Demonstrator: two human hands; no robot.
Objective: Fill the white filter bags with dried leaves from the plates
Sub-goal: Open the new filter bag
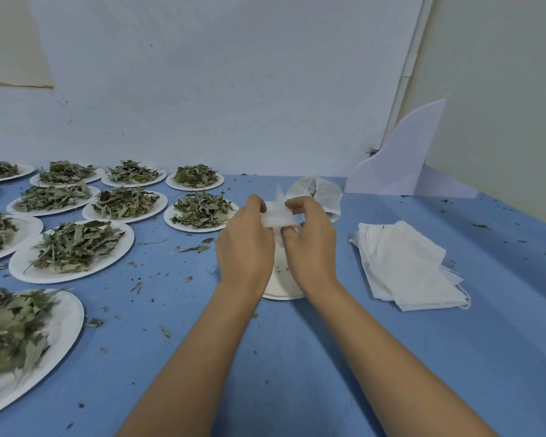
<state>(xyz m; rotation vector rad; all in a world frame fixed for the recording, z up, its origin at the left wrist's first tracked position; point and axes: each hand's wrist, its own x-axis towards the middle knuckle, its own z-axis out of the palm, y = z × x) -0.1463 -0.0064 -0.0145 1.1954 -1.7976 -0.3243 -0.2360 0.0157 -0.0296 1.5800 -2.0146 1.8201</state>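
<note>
Left hand (245, 244): at the centre of the frame, raised over the counter (297, 357); its grip was closed narrow, pinching the left side of a white filter bag (278, 216).
Right hand (309, 241): just right of the left one, fingers curled, its grip pinching the same bag's right side.
Filter bag: held up between both hands, crumpled and blurred; whether any leaves were inside could not be told.
Near plate (279, 290): on the counter below the hands, mostly hidden by them, with only a few crumbs showing.
Plates (21, 268): many white ones spread across the left half of the frame, each heaped with dried leaves (76, 244).
Bag stack (407, 266): flat white bags piled right of centre, apart from the hands.
Loose bag (323, 192): lay behind the hands, its mouth gaping.
Leaf bits (196, 248): scattered over the blue counter, thickest between the plates and the hands.
White board (404, 159): a curved cut-out that stood at the upper right against the wall.
</note>
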